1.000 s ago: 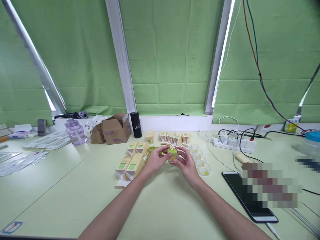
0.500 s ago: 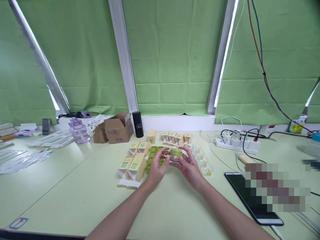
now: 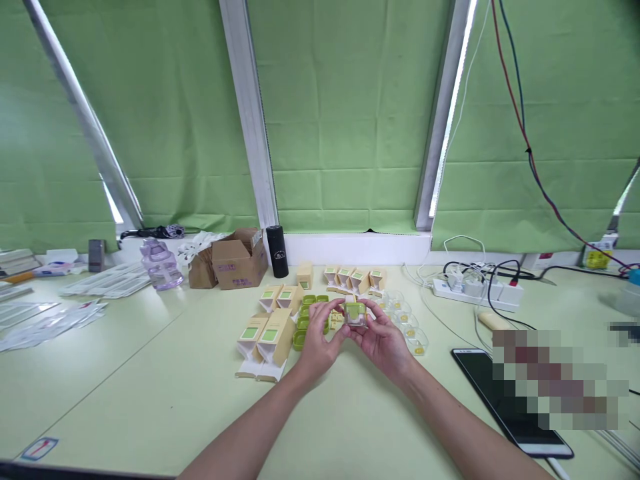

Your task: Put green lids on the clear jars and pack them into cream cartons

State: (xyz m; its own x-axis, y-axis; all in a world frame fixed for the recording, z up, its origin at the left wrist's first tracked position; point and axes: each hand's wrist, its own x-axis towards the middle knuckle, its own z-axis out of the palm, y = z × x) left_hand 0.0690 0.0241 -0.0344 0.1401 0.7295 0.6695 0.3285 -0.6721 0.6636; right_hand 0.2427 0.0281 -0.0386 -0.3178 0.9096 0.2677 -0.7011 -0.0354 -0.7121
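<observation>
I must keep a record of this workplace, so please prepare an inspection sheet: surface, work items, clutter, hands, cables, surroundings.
Surface: pale table, a seam crossing its left part.
Work items: small green-and-clear container held up; green pieces beside the left hand; clear cups on the right; cream boxes in groups to the left and behind.
Clutter: phone, purple bottle, brown carton, black cylinder, plastic packets.
Hands: left hand and right hand both hold the container with their fingers.
Cables: crowded around the white power strip; red and blue cables hang at the right.
Surroundings: green curtains between grey posts; other people: nothing seen.
</observation>
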